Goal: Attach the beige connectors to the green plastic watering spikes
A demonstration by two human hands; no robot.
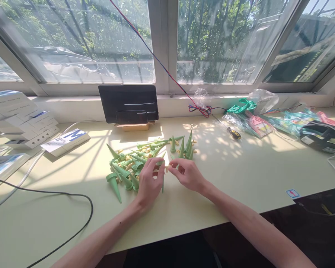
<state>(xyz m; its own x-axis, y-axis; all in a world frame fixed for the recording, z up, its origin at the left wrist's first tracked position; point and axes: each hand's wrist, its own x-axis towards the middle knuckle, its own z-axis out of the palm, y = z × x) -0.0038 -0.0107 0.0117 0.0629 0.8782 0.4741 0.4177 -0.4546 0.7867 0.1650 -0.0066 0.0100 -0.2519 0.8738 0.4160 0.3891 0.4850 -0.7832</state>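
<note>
Pinched in my left hand (150, 176) is a green plastic watering spike (163, 186), mostly hidden behind the fingers with its tip pointing down. The thumb and forefinger of my right hand (188, 174) close on a small yellow valve piece (166, 168), right beside the spike. Whether the valve is seated in the spike cannot be made out. Beyond and left of my hands lies a loose pile of green spikes (123, 170) mixed with yellow valve pieces. Several spikes with yellow valves (188, 147) stand point up behind my right hand.
A dark tablet (128, 102) leans on a stand by the window. White boxes (19, 115) are stacked at left, and a black cable (80, 195) curves across the table (240, 175). A screwdriver (233, 133), plastic bags (257, 121) and a black device (322, 137) lie at right.
</note>
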